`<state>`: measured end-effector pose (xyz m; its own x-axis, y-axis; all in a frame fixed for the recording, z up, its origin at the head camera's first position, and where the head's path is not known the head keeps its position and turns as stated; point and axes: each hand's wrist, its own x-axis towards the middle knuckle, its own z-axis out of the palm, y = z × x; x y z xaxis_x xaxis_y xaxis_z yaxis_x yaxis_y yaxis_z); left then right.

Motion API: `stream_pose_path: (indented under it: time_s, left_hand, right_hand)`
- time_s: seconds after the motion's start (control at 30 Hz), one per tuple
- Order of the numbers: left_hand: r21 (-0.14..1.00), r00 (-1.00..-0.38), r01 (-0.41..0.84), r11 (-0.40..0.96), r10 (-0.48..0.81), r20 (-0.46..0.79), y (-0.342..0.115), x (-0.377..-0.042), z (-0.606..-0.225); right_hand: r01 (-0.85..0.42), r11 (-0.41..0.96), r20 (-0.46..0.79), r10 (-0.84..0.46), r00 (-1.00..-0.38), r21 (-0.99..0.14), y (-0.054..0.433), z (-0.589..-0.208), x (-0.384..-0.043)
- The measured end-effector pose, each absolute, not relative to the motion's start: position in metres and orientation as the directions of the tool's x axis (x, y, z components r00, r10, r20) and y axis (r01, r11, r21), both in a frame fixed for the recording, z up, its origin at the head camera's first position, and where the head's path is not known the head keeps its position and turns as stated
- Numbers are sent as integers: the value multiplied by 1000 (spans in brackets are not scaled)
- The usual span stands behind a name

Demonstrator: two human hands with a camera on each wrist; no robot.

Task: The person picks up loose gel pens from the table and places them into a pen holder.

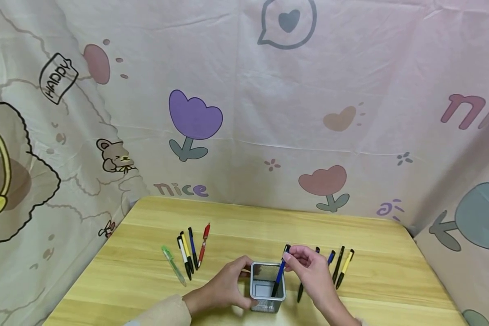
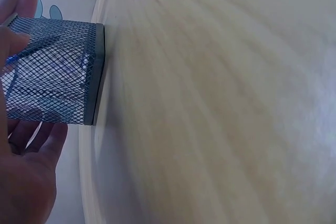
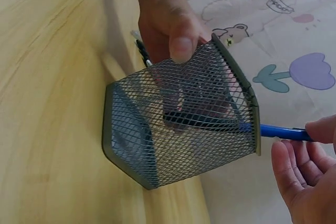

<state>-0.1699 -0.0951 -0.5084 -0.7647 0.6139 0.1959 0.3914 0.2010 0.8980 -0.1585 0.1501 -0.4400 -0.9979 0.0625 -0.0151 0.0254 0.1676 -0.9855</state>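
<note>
A square silver wire-mesh pen holder (image 1: 266, 305) stands upright near the front of the wooden table. My left hand (image 1: 229, 284) grips it from the left side, with the thumb on the near wall in the right wrist view. Between the thumb and fingers of my right hand (image 1: 313, 274), the upper end of a blue pen (image 1: 280, 274) with a black lower part is pinched. That pen leans over the rim, its lower part inside the holder, as the right wrist view shows through the mesh (image 3: 199, 145). No other pen shows inside.
Left of the holder lie a green pen (image 1: 173, 265), a white-and-black pen (image 1: 184, 253), a yellow-and-black pen (image 1: 185, 246), a blue pen (image 1: 193, 248) and a red pen (image 1: 204, 244). Several more, including a yellow-and-black pen (image 1: 345, 268), lie right, partly behind my right hand. A printed cloth (image 1: 244, 181) hangs behind.
</note>
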Motion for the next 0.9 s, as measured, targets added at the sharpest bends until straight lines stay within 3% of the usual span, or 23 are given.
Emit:
stream_pose_path:
  time_s: [0.9]
  left_hand:
    - [892, -753, 414, 184, 620, 221, -95, -170, -512]
  right_hand:
    - [29, 340, -24, 21, -1000, -940, 150, -457, -156]
